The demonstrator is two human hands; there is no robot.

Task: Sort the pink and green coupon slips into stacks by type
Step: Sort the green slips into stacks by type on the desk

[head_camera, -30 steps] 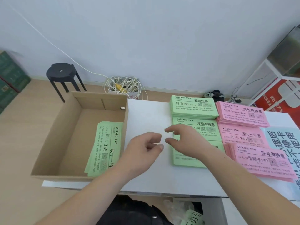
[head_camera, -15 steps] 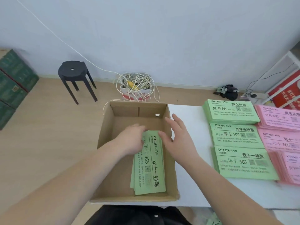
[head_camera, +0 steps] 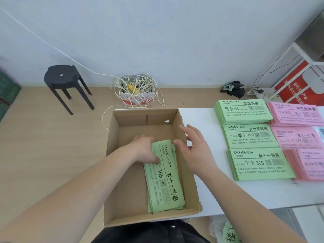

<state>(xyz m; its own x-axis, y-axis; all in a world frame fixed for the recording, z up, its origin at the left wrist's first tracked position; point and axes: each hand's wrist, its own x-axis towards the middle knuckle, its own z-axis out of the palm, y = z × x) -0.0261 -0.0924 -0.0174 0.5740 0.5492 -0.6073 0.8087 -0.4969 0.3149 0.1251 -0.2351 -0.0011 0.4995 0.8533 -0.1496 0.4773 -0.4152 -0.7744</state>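
The left hand [head_camera: 144, 149] appears to pinch the far end of a loose pile of green paper coupon slips [head_camera: 166, 181] lying inside the open brown cardboard box [head_camera: 145, 116]. The right hand [head_camera: 194, 148] hovers over the box's right wall, fingers spread. Right of the box, neat green stacks [head_camera: 252, 135] and pink stacks [head_camera: 296, 139] sit side by side.

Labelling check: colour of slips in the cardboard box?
Slips green, black print; head view.
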